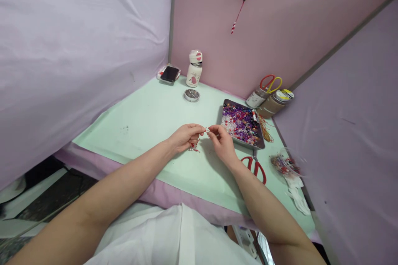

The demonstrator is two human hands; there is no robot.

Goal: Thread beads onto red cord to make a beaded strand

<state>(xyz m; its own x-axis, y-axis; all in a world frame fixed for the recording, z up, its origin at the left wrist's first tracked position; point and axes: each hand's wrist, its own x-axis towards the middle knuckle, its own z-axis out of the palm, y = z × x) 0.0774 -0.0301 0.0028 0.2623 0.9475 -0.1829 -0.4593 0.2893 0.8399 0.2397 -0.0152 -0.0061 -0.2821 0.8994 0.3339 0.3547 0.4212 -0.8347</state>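
Above the pale green tabletop [149, 132], my left hand [187, 136] pinches a thin cord [207, 130] between thumb and forefinger. A small cluster of red and clear beads [194, 146] hangs below its curled fingers. Opposite it, my right hand [221, 141] is closed on the same cord, its thumb and forefinger pressed together. A short bent stretch of cord spans the small gap between the fingertips. Just right of my right hand lies a dark tray [245, 143] filled with purple, red, clear and dark beads [238, 122].
Red-handled scissors [256, 169] lie under my right forearm. Toward the back stand a white bottle [194, 70], a round tin [192, 95], a phone [170, 74], and jars [272, 105] with more scissors [270, 83]. A bead-filled clear bag [284, 165] sits at right. Fabric walls [205, 20] enclose the table.
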